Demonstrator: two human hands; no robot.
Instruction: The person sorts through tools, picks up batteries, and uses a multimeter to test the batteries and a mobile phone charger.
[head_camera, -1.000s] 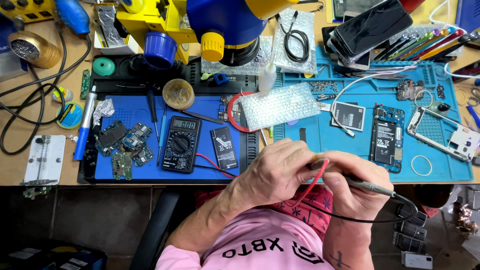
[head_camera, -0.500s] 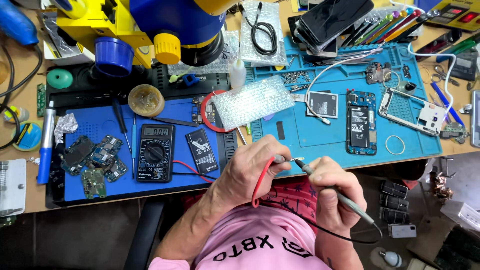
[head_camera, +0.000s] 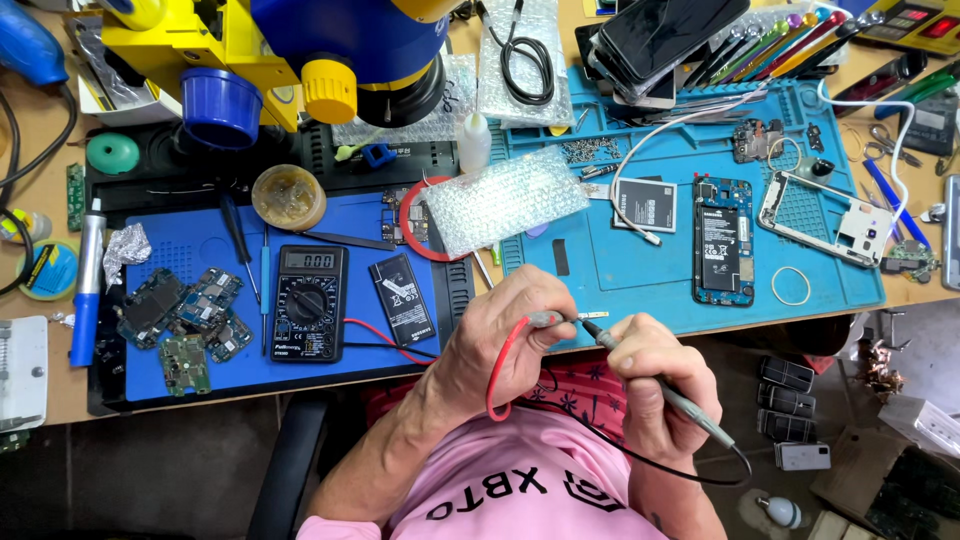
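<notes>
My left hand (head_camera: 505, 345) grips the red multimeter probe (head_camera: 548, 320), whose red lead loops down under the fingers. My right hand (head_camera: 660, 385) holds the black probe (head_camera: 655, 385) like a pen, with its black lead trailing to the right. The two metal probe tips meet just in front of the bench edge, between my hands. The black digital multimeter (head_camera: 310, 302) lies on the dark blue mat (head_camera: 190, 365) to the left, with a small black phone battery (head_camera: 405, 285) beside it.
A light blue work mat (head_camera: 640, 285) carries an opened phone (head_camera: 722, 242), a battery (head_camera: 643, 205), a white phone frame (head_camera: 822, 218) and bubble wrap (head_camera: 505, 200). Circuit boards (head_camera: 185, 315) lie at the left. A yellow and blue microscope (head_camera: 300, 50) stands behind. Phones (head_camera: 790, 410) lie on the floor.
The view has shifted left and down a little. My hands have stayed together at the bench edge, and the two probe tips have come into contact.
</notes>
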